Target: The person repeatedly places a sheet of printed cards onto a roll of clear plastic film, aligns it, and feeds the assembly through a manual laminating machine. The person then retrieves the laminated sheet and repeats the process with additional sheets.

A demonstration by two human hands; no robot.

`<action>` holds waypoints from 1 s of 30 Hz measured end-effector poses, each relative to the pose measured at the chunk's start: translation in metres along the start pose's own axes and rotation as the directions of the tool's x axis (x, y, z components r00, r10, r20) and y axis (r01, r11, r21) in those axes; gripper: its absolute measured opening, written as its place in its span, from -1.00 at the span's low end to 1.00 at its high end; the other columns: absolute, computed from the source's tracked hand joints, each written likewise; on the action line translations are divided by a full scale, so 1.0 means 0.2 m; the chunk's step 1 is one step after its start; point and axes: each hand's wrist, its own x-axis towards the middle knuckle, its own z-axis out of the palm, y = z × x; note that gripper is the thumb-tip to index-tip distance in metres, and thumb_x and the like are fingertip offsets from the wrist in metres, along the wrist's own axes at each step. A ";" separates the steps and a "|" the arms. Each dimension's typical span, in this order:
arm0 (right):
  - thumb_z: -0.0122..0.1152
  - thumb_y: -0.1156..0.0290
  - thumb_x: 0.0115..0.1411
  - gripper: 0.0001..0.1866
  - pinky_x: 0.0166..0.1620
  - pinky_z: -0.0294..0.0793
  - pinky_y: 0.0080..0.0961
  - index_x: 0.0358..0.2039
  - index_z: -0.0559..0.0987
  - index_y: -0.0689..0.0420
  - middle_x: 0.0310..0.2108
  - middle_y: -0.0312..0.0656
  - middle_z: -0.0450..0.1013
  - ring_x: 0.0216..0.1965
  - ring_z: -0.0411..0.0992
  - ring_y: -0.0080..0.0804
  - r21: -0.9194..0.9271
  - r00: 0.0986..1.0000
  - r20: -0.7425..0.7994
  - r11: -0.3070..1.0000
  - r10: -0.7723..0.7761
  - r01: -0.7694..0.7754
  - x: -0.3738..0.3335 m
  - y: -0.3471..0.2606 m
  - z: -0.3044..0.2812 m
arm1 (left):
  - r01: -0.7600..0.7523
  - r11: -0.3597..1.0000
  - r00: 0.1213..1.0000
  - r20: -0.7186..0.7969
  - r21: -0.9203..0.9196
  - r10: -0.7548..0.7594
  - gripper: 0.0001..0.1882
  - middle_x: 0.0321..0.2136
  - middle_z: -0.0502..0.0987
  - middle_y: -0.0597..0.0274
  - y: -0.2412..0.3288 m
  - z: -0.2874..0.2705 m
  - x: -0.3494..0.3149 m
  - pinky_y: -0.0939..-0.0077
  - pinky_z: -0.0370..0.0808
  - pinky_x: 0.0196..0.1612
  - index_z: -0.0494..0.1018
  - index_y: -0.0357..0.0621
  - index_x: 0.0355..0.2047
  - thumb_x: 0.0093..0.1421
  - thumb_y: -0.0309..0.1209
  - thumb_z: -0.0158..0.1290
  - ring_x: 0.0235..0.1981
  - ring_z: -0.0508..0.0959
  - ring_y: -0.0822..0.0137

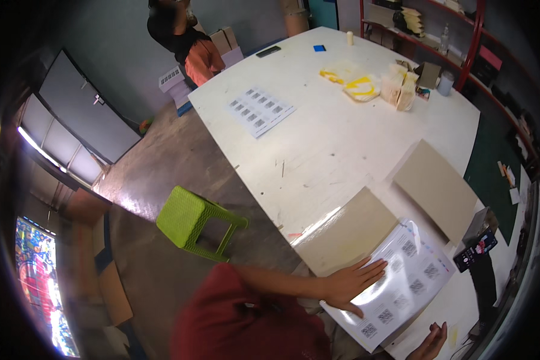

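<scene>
My left hand (pixel 354 285) lies flat, fingers spread, on a glossy white sheet (pixel 425 306) printed with rows of square black codes. The sheet is at the near end of the white table (pixel 306 150) and overlaps a beige board with a shiny surface (pixel 345 234). My right hand (pixel 431 343) is beside the sheet's near right side, palm partly turned up, its fingers loosely bent and apart. I see nothing in it. Beyond the sheet rests a second plain beige board (pixel 436 189). A phone with a lit screen (pixel 476 251) stands tilted by the sheet's right corner.
Another code sheet (pixel 261 112) lies farther along the table. Stacked pale blocks (pixel 398 89) and yellow-stained pieces (pixel 361 87) sit at the far right. A green stool (pixel 183 217) stands left of the table. A person (pixel 183 42) is near the far left corner; red shelves (pixel 479 36) line the right.
</scene>
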 end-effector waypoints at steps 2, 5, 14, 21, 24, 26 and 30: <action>0.18 0.33 0.36 -0.56 0.12 0.47 -0.17 0.12 0.47 0.38 -0.06 0.08 0.55 -0.01 0.51 -0.03 -0.041 0.976 0.073 0.977 -0.207 0.210 0.00 -0.10 0.06 | -0.002 1.000 1.000 0.018 0.015 0.001 0.32 0.43 -0.24 -0.44 0.00 -0.01 0.02 -0.13 -0.28 0.46 -0.20 -0.61 0.38 0.10 0.43 -0.04 0.49 -0.23 -0.20; 0.34 0.27 0.16 -0.37 0.34 0.08 0.13 0.20 0.43 0.25 0.21 0.17 0.35 0.29 0.21 0.21 -0.083 0.800 0.518 0.913 -0.302 0.398 0.03 -0.25 0.26 | 0.016 0.998 0.998 0.054 0.054 -0.019 0.34 0.42 -0.23 -0.47 -0.01 -0.05 0.02 -0.11 -0.31 0.47 -0.16 -0.64 0.36 0.09 0.49 -0.10 0.48 -0.22 -0.21; 0.34 0.19 0.15 -0.21 0.31 -0.14 0.48 0.35 0.30 0.17 0.40 0.07 0.13 0.41 0.03 0.27 -0.151 0.729 0.619 0.867 -0.292 0.475 -0.03 -0.07 0.39 | 0.131 0.966 0.990 -0.080 0.223 -0.116 0.19 0.40 -0.12 -0.49 -0.08 0.03 0.34 -0.06 -0.23 0.47 -0.06 -0.68 0.33 0.21 0.36 -0.12 0.47 -0.13 -0.23; 0.30 0.16 0.18 -0.20 0.31 -0.16 0.48 0.37 0.26 0.18 0.42 0.12 0.07 0.42 -0.02 0.28 -0.174 0.718 0.652 0.873 -0.244 0.455 -0.01 -0.13 0.36 | 0.245 0.958 0.967 -0.108 0.148 -0.231 0.17 0.39 -0.12 -0.52 -0.26 -0.01 0.67 -0.02 -0.22 0.48 -0.05 -0.71 0.32 0.24 0.33 -0.12 0.46 -0.17 -0.27; 0.21 0.13 0.22 -0.19 0.33 -0.20 0.47 0.39 0.19 0.23 0.43 0.18 0.01 0.43 -0.05 0.28 -0.211 0.695 0.683 0.851 -0.224 0.481 -0.01 -0.12 0.37 | 0.224 0.964 0.966 0.097 0.143 -0.239 0.14 0.40 -0.17 -0.52 0.00 0.00 0.31 -0.06 -0.21 0.47 -0.07 -0.66 0.34 0.24 0.29 -0.06 0.48 -0.22 -0.26; 0.14 0.14 0.25 -0.18 0.33 -0.22 0.46 0.40 0.14 0.27 0.44 0.24 -0.03 0.44 -0.09 0.29 -0.272 0.687 0.702 0.821 -0.188 0.503 -0.05 -0.14 0.39 | 0.226 0.974 0.973 0.040 0.018 -0.227 0.10 0.40 -0.17 -0.51 0.16 0.01 0.10 -0.06 -0.21 0.47 -0.06 -0.65 0.34 0.27 0.25 -0.07 0.48 -0.21 -0.25; 0.08 0.16 0.27 -0.17 0.36 -0.29 0.42 0.37 0.08 0.44 0.43 0.31 -0.07 0.45 -0.15 0.32 -0.254 0.708 0.680 0.845 -0.191 0.471 -0.10 -0.24 0.50 | 0.209 0.978 0.978 0.019 0.024 -0.209 0.17 0.40 -0.16 -0.51 0.16 0.02 0.07 0.08 -0.17 0.49 -0.13 -0.67 0.34 0.24 0.31 -0.09 0.48 -0.17 -0.22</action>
